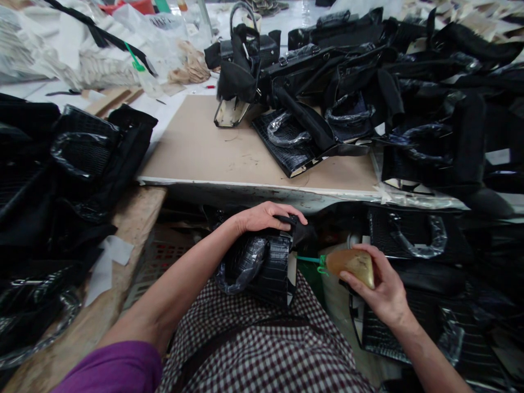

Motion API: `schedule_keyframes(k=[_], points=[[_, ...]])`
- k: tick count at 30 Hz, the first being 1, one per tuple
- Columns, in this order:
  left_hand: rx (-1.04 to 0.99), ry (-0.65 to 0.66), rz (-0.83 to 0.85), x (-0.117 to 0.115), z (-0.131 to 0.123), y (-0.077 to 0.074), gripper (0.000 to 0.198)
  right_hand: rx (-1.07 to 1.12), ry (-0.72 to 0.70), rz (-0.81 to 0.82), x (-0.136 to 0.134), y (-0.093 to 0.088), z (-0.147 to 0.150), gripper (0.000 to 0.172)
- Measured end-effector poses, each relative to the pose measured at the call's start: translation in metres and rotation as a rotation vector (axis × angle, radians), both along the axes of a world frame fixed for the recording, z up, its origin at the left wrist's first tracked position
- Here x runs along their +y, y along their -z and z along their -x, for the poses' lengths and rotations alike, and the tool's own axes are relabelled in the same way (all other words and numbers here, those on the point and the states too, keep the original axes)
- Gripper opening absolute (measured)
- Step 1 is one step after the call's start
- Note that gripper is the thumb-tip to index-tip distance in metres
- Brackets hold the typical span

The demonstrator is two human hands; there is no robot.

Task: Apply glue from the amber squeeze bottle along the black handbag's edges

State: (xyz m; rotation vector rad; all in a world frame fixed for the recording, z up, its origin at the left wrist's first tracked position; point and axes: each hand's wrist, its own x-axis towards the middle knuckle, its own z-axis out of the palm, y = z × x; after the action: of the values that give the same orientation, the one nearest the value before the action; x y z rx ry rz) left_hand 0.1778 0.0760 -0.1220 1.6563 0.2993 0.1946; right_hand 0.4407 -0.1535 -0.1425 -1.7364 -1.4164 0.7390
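A black crocodile-textured bag piece [274, 265] with a plastic-wrapped handle [245, 267] rests on my lap over the checked apron [262, 344]. My left hand [268, 216] holds its upper edge, fingers closed round black material at the top right corner. In my right hand [379, 284] is a squeeze bottle [350, 265] of amber liquid, lying sideways between thumb and fingers. Its green nozzle points left, the tip at the pale edge strip [292, 273] of the bag; whether it touches cannot be made out.
Ahead is a table with a brown board [196, 142], its front edge near my hands. Black bags [295, 136] pile up on it and at right. More bags [90, 142] lie on the left over a wooden plank [139, 218]. Another green-tipped bottle [147, 79] stands at back left.
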Motion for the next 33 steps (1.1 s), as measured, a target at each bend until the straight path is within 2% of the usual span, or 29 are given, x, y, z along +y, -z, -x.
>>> schedule_keyframes(k=[5, 11, 19, 24, 29, 33], points=[[0.021, -0.005, 0.007, 0.000, -0.001, 0.000, 0.024, 0.056, -0.048, 0.100, -0.002, -0.006, -0.002, 0.050], [0.013, -0.022, 0.022, 0.000, 0.000, 0.000, 0.026, 0.086, 0.129, 0.051, 0.002, -0.001, 0.004, 0.055], [0.005, -0.032, -0.004, -0.002, 0.000, -0.001, 0.026, 0.090, -0.045, 0.166, -0.008, -0.006, -0.002, 0.049], [0.009, -0.043, -0.020, -0.001, 0.001, -0.003, 0.026, 0.136, 0.066, 0.122, -0.011, -0.006, 0.002, 0.051], [0.000, -0.063, -0.015, -0.001, 0.004, -0.003, 0.025, 0.175, 0.005, 0.249, -0.011, -0.011, 0.002, 0.052], [-0.031, -0.082, -0.035, -0.001, 0.009, -0.009, 0.023, 0.180, 0.127, 0.234, -0.013, -0.014, 0.001, 0.049]])
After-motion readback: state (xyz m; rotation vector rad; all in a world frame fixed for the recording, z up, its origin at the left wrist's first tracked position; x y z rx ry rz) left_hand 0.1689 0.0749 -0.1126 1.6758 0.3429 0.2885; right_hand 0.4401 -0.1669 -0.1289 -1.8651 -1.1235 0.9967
